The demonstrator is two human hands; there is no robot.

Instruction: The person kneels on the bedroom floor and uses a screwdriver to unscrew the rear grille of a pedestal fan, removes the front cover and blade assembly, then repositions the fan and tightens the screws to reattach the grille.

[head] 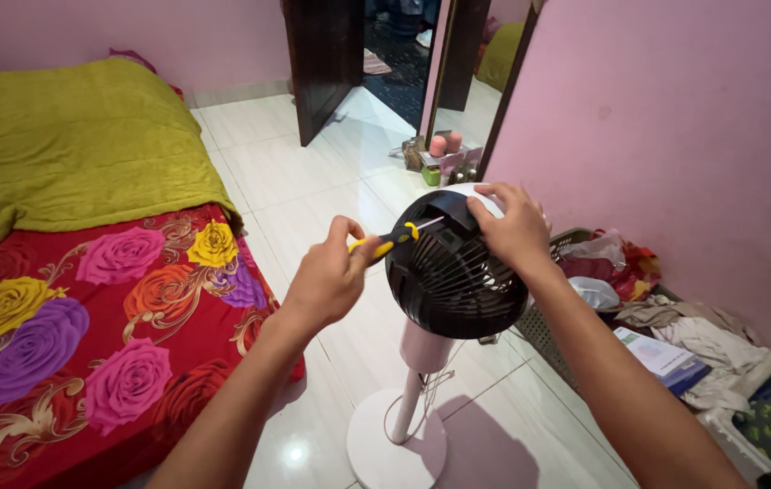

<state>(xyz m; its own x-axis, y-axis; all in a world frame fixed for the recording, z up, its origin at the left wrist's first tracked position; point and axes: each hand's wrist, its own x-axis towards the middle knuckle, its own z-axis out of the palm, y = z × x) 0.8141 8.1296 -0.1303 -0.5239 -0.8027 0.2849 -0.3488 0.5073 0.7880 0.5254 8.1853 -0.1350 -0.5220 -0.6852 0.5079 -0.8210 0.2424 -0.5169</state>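
Observation:
A pedestal fan (pixel 453 281) with a black round grille head stands on a white pole and round white base (pixel 395 448) on the tiled floor. My left hand (pixel 329 276) grips a screwdriver (pixel 395 239) with a yellow and black handle; its metal shaft points at the upper back of the fan head. My right hand (pixel 512 226) rests on top of the fan head, fingers spread over its white rear housing, holding it steady.
A mattress (pixel 86 299) with a red flowered sheet and green blanket (pixel 68 136) lies at left. Against the pink wall at right sit a mesh basket (pixel 549 330), crumpled clothes (pixel 703 340) and a booklet (pixel 662 358). A dark open door (pixel 322 54) is beyond.

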